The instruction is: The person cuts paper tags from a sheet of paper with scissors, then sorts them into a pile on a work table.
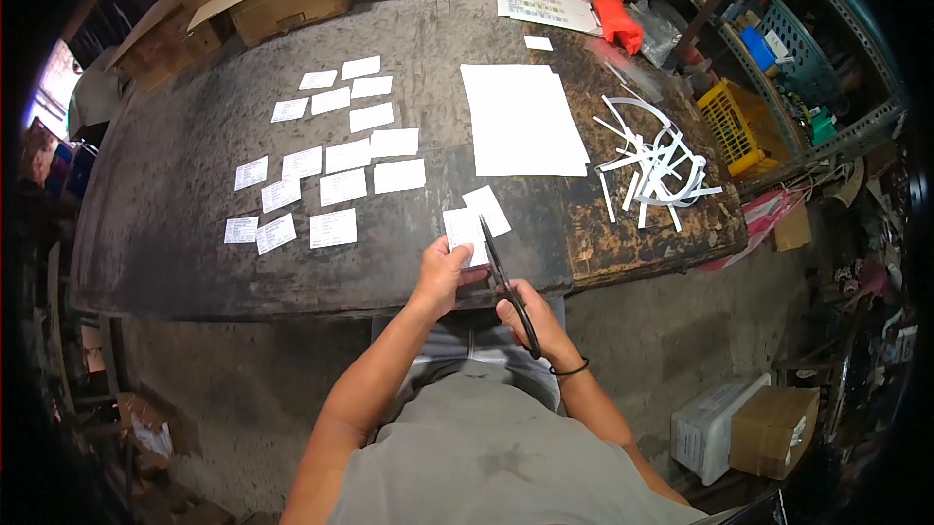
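White paper strips [671,163] heaped right, sheets [525,121] ahead, left hand [440,280] pinching slip [461,225], right hand [542,323] closed around scissors [502,272], tabletop edge [292,313] near both.

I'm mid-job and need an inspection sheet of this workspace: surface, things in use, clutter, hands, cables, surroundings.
Surface: dark table, worn and stained.
Things in use: scissors; held paper; small slips, some printed, spread on the left; larger white sheets stacked beyond the hands.
Clutter: tangled paper strips on the right; red item near the far edge, identity unclear.
Hands: left hand grips the held paper; right hand holds the scissors.
Cables: nothing seen.
Surroundings: cardboard boxes at the far side; yellow basket on the right; white bin on the floor.
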